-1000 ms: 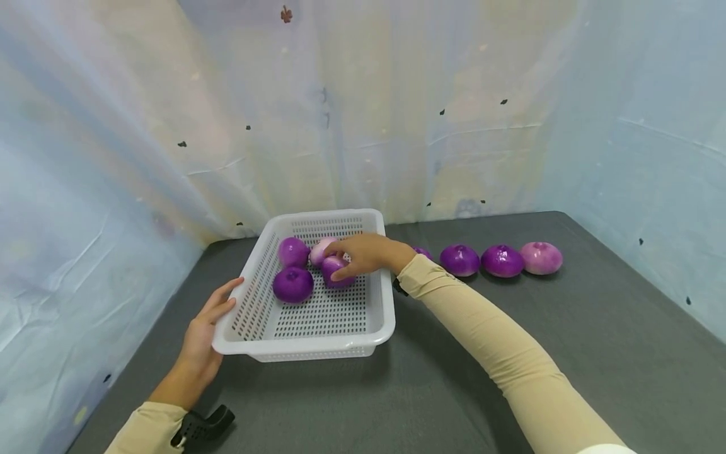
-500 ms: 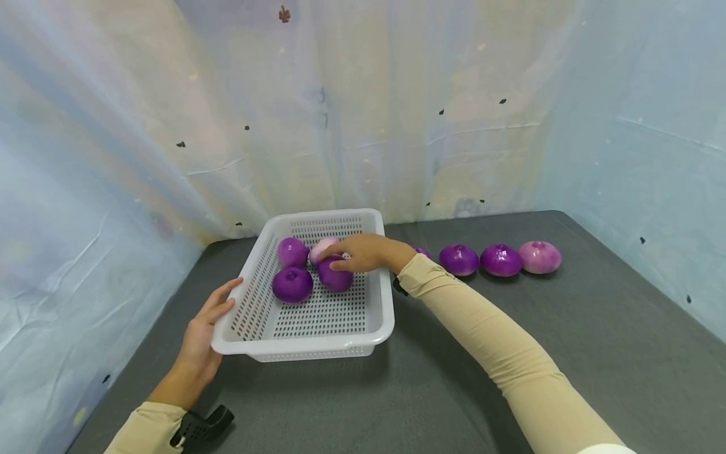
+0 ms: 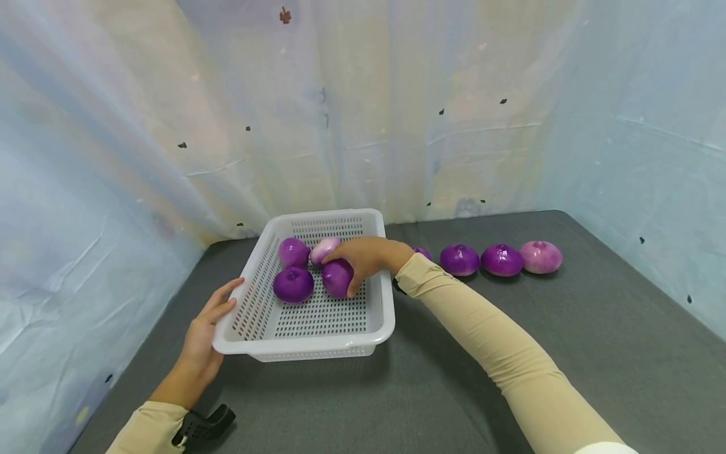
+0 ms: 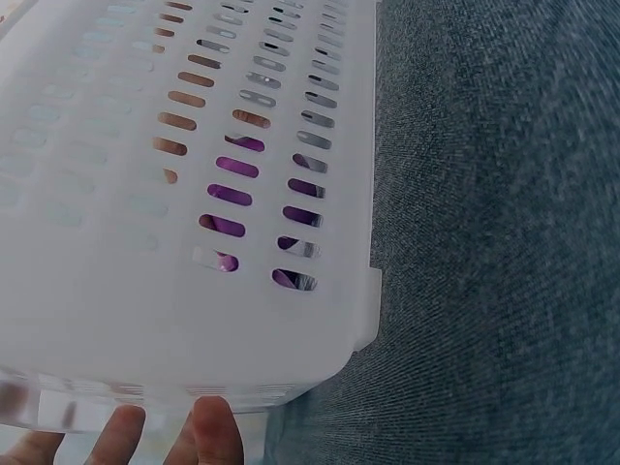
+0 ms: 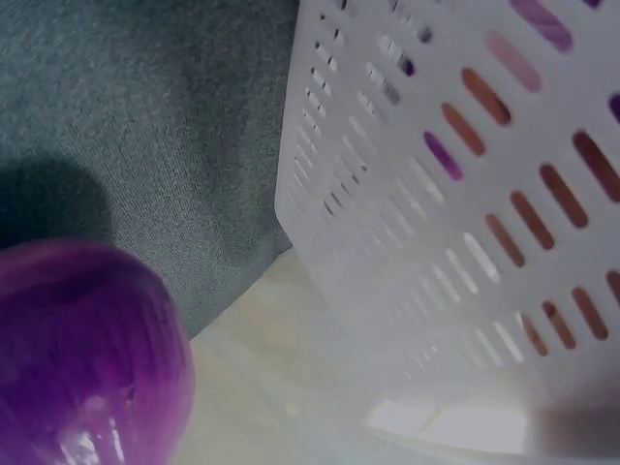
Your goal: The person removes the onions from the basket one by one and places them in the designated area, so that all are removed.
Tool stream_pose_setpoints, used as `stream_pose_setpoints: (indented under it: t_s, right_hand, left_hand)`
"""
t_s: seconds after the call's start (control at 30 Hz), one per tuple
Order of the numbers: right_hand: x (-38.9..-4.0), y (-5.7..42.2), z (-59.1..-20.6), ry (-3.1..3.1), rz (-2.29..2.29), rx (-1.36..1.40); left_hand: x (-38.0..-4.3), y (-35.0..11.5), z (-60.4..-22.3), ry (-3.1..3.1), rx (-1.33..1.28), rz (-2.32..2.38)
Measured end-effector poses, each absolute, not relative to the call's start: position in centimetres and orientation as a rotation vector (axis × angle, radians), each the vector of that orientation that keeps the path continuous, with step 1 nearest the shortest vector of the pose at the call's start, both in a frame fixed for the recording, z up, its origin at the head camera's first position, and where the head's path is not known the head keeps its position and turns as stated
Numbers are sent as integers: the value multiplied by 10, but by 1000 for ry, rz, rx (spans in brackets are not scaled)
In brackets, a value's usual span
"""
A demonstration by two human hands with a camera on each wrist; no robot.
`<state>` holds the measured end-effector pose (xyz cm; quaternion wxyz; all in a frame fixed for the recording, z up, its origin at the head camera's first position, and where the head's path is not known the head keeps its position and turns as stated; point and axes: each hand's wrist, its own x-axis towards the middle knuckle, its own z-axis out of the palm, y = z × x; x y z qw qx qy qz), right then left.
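White basket point(image 3: 309, 347) by the tabletop's far edge looks like smooth plastic, slight sheen on the rim. Purple onions point(image 3: 293, 285) inside it are smooth and pretty glossy, same for the row of onions point(image 3: 501, 260) toward the far right corner. Tabletop point(image 3: 595, 353) itself reads as matt, fine-woven cloth. Backdrop point(image 3: 351, 113) behind the far edge: thin, creased sheeting, can't tell if plastic or fabric. Sleeves point(image 3: 499, 347) are matt stretchy-looking cloth.

Head feed's bright for me, with glints on the onions point(image 3: 501, 260). Right wrist's dimmer, kinda hazy, one near patch blown out.
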<state>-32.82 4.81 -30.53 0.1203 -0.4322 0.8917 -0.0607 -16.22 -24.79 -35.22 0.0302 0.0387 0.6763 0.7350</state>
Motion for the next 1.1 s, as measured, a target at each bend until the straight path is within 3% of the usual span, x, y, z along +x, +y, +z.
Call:
stream_pose_setpoints:
  t_s: [0.37,0.6,0.87,1.1]
  right_hand:
    - [-324,48,-302,2601,-324,-1240]
    - [-317,55,-296,2588,-483,-1365]
    - [-286,72,-265,2616,-549,-1490]
    - [-255,97,-260,2589,-676,-1520]
  left_hand:
    - [-161,-250,-351,2086,113,2269]
    - [-156,-250,-352,2052,138,2293]
    - [-159,-246,-347,2029,125,2291]
    - [-159,-244,-347,2041,115,2276]
